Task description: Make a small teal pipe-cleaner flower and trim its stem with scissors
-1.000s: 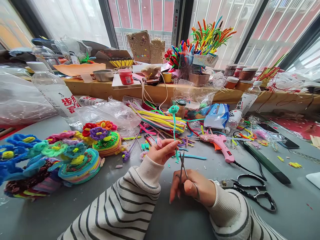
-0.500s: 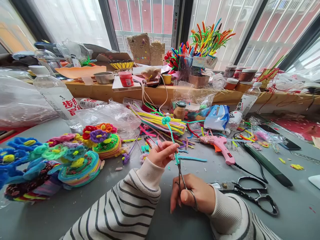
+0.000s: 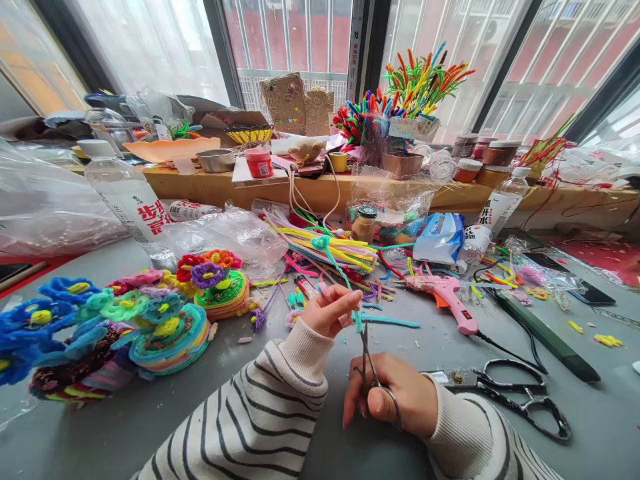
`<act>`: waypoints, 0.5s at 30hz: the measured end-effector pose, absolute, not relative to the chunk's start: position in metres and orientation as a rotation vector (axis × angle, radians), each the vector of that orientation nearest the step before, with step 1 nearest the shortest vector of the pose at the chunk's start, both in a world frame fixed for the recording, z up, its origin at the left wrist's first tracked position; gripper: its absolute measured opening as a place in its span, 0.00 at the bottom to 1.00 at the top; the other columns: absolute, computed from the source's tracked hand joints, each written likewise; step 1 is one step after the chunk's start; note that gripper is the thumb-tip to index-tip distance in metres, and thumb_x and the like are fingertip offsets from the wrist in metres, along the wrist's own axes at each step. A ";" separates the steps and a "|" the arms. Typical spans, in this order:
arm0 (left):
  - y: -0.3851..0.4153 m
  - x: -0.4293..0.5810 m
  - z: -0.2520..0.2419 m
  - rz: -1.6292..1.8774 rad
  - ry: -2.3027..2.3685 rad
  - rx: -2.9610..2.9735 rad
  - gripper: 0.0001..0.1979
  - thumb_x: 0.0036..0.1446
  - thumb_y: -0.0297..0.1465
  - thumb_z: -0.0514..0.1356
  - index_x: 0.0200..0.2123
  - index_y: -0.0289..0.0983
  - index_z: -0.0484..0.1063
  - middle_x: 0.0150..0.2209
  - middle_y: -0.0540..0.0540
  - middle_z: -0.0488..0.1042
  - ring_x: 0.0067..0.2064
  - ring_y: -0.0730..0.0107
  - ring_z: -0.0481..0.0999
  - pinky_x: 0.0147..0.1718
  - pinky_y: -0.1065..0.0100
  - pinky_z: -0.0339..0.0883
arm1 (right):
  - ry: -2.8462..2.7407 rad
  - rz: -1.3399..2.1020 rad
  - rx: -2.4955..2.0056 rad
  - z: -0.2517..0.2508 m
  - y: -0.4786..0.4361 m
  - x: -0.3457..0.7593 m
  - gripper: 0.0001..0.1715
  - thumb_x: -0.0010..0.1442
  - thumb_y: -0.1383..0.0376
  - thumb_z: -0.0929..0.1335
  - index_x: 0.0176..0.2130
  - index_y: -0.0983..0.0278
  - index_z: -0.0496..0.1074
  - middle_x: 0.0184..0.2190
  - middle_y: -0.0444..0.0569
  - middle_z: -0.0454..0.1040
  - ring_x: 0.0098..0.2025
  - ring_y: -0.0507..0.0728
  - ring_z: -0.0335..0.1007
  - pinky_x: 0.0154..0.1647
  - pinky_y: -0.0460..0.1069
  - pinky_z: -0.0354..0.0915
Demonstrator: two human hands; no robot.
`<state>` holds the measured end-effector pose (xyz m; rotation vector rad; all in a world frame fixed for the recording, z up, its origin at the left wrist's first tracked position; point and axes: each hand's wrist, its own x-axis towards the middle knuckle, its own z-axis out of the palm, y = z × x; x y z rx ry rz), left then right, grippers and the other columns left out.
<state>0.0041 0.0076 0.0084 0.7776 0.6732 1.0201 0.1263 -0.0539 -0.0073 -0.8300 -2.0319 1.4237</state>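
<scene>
Between the thumb and fingers of my left hand (image 3: 331, 311) is a turquoise pipe cleaner (image 3: 336, 261), its looped, knotted head standing up above the hand and its lower end poking out below. My right hand (image 3: 391, 392) is closed around the handles of a small pair of scissors (image 3: 367, 353), blades pointing up. The blade tips are at the lower end of the pipe cleaner; whether they touch it is hard to make out. Just behind, a loose blue pipe cleaner (image 3: 393, 321) lies on the table.
Fuzzy flower pots (image 3: 170, 337) stand at left. A pink glue gun (image 3: 447, 297) and large black scissors (image 3: 500, 383) lie at right. Behind are a pile of pipe cleaners (image 3: 345, 250), a small jar (image 3: 364, 225) and a water bottle (image 3: 125, 200). Scraps dot the grey table (image 3: 200, 427).
The view has shifted slightly, so everything sits a little lower and to the right. Both hands keep their grips; the pipe cleaner's head leans a bit more to the left.
</scene>
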 end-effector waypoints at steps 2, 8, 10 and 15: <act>0.007 0.004 0.010 1.015 0.685 0.793 0.12 0.30 0.31 0.65 0.14 0.33 0.64 0.10 0.56 0.58 0.13 0.87 0.55 0.13 0.79 0.47 | -2.024 1.438 -0.835 -0.008 -0.054 0.126 0.45 0.44 0.37 0.51 0.24 0.72 0.72 0.20 0.48 0.63 0.21 0.48 0.56 0.21 0.43 0.53; 0.008 0.008 0.008 0.980 0.709 0.830 0.16 0.27 0.33 0.66 0.13 0.33 0.61 0.08 0.58 0.57 0.12 0.87 0.53 0.12 0.77 0.44 | -2.047 1.427 -0.900 -0.008 -0.054 0.126 0.46 0.42 0.35 0.51 0.23 0.72 0.72 0.17 0.46 0.60 0.20 0.48 0.55 0.20 0.43 0.52; 0.008 0.008 0.007 0.984 0.711 0.849 0.16 0.28 0.33 0.66 0.12 0.34 0.60 0.08 0.58 0.56 0.12 0.86 0.54 0.12 0.77 0.45 | -2.076 1.386 -0.955 -0.009 -0.054 0.127 0.47 0.42 0.35 0.50 0.23 0.72 0.72 0.18 0.47 0.61 0.21 0.48 0.56 0.21 0.44 0.52; 0.006 0.009 0.009 1.011 0.699 0.847 0.15 0.30 0.33 0.65 0.12 0.34 0.59 0.08 0.57 0.58 0.13 0.86 0.55 0.13 0.77 0.46 | -2.098 1.330 -1.026 -0.012 -0.055 0.127 0.48 0.42 0.35 0.50 0.23 0.72 0.72 0.18 0.47 0.62 0.21 0.48 0.56 0.21 0.44 0.52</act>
